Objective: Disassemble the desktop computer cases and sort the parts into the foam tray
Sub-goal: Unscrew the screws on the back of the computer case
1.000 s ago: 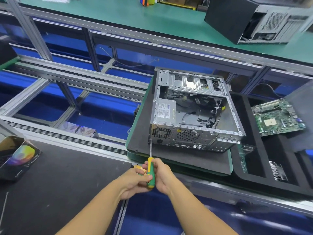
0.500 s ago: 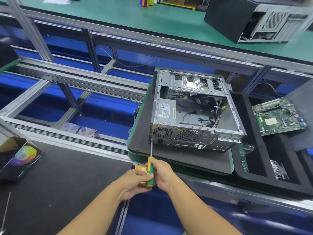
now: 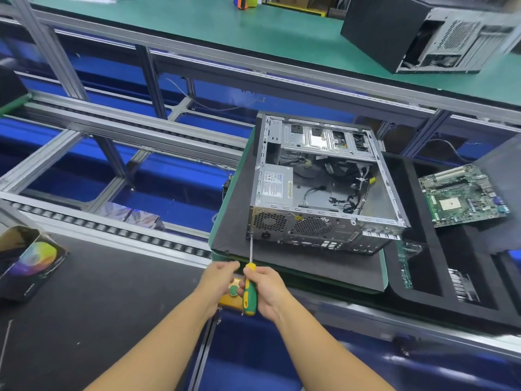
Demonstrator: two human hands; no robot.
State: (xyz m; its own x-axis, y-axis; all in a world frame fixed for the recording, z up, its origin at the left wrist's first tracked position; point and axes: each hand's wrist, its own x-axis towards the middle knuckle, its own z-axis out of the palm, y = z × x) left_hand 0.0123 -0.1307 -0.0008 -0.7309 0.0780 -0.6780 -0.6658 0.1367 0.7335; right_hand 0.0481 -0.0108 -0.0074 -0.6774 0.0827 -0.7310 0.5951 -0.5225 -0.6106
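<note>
On the aluminium-framed conveyor line (image 3: pixel 135 131), the right hand (image 3: pixel 267 292) grips a green-and-yellow-handled screwdriver (image 3: pixel 249 301); the left hand (image 3: pixel 217 280) curls beside it, hold unclear. Its shaft points straight ahead, tip at the near-left corner of the open silver metal computer case (image 3: pixel 318 193).

Factory line: roller conveyor (image 3: pixel 107 228), workbench (image 3: pixel 197 21).

The second computer case (image 3: pixel 394 26) is blurred and cut by the top edge; whether the left hand (image 3: pixel 220 280) grips the screwdriver (image 3: pixel 251 300) is unclear.
</note>
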